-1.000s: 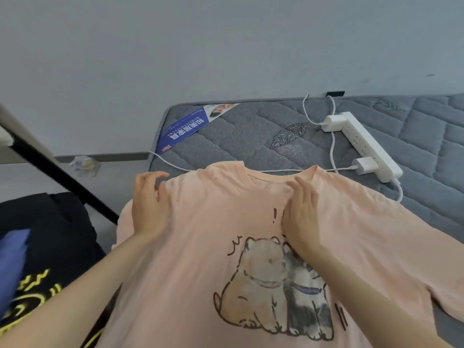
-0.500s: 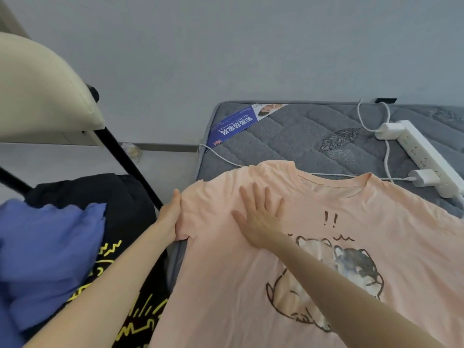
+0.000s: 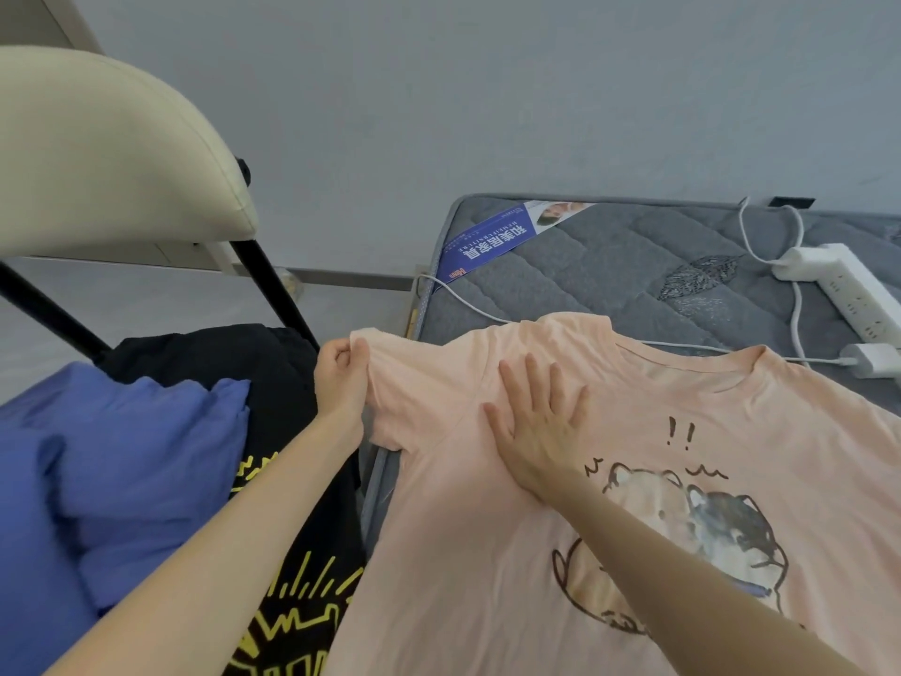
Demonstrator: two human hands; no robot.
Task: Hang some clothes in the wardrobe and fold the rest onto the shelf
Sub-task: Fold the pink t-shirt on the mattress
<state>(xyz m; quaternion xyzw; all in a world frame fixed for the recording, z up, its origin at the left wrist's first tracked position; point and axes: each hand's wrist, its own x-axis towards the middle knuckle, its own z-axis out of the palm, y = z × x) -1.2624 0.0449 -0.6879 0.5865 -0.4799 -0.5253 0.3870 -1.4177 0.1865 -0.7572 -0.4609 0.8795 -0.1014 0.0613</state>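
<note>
The shirt (image 3: 439,553) ran off the frame's bottom and right. The left hand (image 3: 341,383) pinched its sleeve (image 3: 390,368); the right hand (image 3: 541,431) pressed flat, fingers spread. Its print read "!!".

The left grip (image 3: 341,383) pinches, right grip (image 3: 541,431) lies flat.

Peach cartoon-print T-shirt (image 3: 487,553) flat on mattress (image 3: 609,275)

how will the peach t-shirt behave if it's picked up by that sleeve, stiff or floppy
Probably floppy: the peach t-shirt bunches into folds where the left hand pinches its sleeve. Likely light, since that pinch alone raises the sleeve edge. It may slide on the mattress unless pinned; the right hand presses flat on it.
</note>
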